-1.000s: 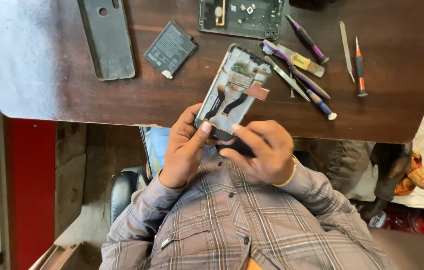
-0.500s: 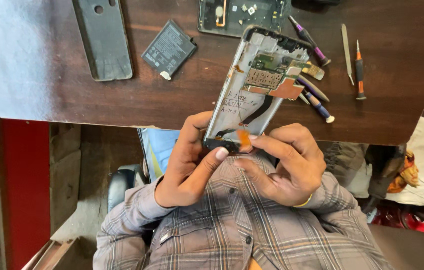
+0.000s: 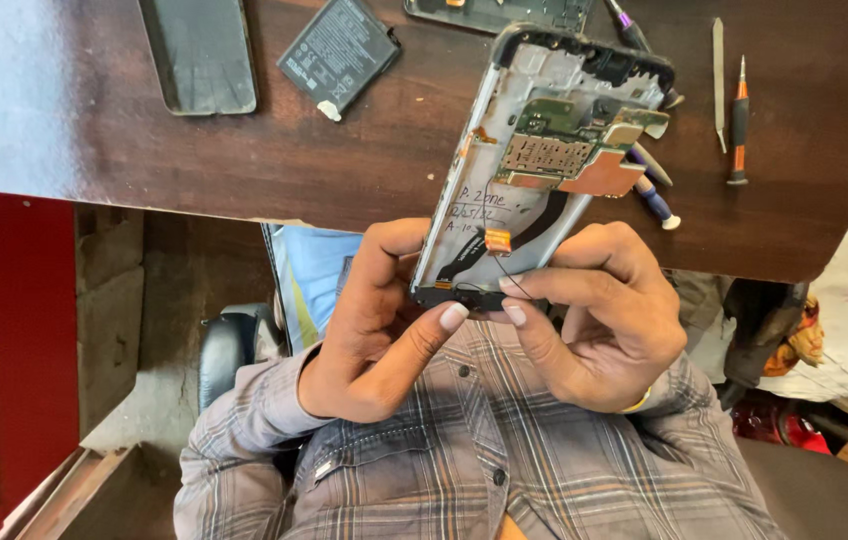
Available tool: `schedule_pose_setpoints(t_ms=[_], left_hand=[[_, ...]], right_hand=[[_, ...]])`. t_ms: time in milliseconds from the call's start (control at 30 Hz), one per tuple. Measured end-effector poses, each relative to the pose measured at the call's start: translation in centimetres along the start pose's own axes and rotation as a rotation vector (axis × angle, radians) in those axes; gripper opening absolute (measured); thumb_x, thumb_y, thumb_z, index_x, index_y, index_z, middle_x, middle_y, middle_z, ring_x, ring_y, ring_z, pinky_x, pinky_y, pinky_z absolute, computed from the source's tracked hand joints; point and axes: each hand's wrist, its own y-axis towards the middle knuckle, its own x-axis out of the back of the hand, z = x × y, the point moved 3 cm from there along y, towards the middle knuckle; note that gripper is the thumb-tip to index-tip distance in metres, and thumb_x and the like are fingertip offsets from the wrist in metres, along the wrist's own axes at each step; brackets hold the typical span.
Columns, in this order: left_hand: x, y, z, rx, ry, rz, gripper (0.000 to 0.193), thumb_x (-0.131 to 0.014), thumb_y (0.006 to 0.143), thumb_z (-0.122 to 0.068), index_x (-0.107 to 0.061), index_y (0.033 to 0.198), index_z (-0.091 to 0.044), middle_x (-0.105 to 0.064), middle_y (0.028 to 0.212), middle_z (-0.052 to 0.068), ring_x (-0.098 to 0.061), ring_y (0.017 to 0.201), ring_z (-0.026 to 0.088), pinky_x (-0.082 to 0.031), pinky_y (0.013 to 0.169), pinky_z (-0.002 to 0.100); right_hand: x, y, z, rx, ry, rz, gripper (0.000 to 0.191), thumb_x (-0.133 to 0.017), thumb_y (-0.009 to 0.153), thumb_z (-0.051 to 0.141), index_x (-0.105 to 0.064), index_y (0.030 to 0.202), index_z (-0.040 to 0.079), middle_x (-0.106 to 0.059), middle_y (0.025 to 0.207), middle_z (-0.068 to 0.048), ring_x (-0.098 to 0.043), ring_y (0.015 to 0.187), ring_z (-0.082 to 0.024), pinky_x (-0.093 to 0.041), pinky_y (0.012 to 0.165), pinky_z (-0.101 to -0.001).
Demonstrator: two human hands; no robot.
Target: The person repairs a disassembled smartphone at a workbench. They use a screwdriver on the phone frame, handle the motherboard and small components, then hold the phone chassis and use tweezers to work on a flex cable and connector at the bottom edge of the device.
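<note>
Head view shows the opened phone frame held above the tabletop, left hand gripping its lower edge, right hand pinching the thin cable there; a light, steady pull seems wise.

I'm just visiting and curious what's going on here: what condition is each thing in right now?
Opened phone frame: back off, circuit board bare, held up over the table edge.
Left hand: gripping the frame's lower left side, thumb at its bottom edge.
Right hand: fingertips pinching the frame's bottom edge.
Battery: out of the phone, flat on the table.
Back cover: detached, flat on the table.
Orange-handled screwdriver: lying unused.
</note>
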Motion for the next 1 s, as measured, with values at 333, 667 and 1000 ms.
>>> schedule_pose_setpoints(t_ms=[333, 667, 1000], left_hand=[[-0.4, -0.5, 0.3, -0.015, 0.004, 0.036, 0.049, -0.049, 0.113, 0.008, -0.026, 0.156, 0.003, -0.049, 0.151, 0.018, -0.050, 0.137, 0.017, -0.043, 0.122, 0.031], [-0.4, -0.8, 0.7, -0.012, -0.038, 0.028, 0.048, -0.050, 0.114, 0.009, -0.027, 0.154, 0.002, -0.051, 0.149, 0.018, -0.052, 0.134, 0.016, -0.045, 0.121, 0.031], [-0.1, -1.1, 0.7, -0.028, -0.050, 0.019, 0.049, -0.052, 0.113, 0.009, -0.026, 0.155, 0.000, -0.050, 0.145, 0.017, -0.051, 0.135, 0.016, -0.043, 0.117, 0.031]], right_hand=[[0.1, -0.1, 0.3, 0.011, -0.048, -0.006, 0.027, -0.086, 0.080, -0.001, -0.073, 0.104, -0.002, -0.059, 0.096, -0.009, -0.056, 0.080, -0.010, -0.045, 0.067, -0.0199], [0.3, -0.2, 0.5, 0.039, -0.088, 0.063, 0.024, -0.083, 0.085, -0.002, -0.072, 0.106, -0.001, -0.064, 0.103, -0.010, -0.061, 0.086, -0.013, -0.049, 0.072, -0.0229], [0.2, 0.1, 0.8, 0.081, -0.144, 0.142, 0.022, -0.085, 0.083, 0.006, -0.072, 0.101, 0.002, -0.061, 0.095, -0.006, -0.056, 0.087, -0.016, -0.044, 0.068, -0.0265]])
